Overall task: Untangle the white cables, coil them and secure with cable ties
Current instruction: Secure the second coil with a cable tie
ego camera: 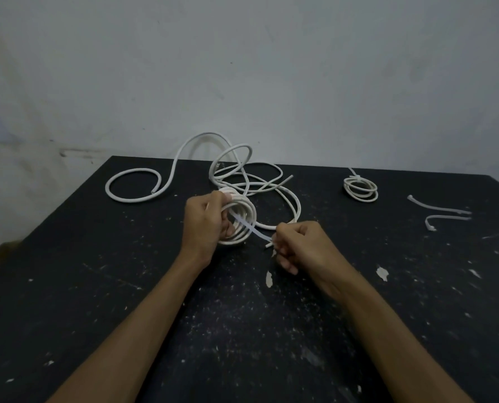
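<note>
Gripping a small coil (238, 221) upright on the worktop (97, 286), the left hand (206, 225) is curled round its turns so that they are kept from springing apart, while a tie (249, 226) — threaded through the coil's middle — is pinched at its free end by the right hand (297, 245), apparently to be drawn tight. Behind, a tangle (251, 175) is left unsorted; well to the right lie a tied coil (360, 189) and spare ties (443, 213) — kept within reach, it is judged.
</note>
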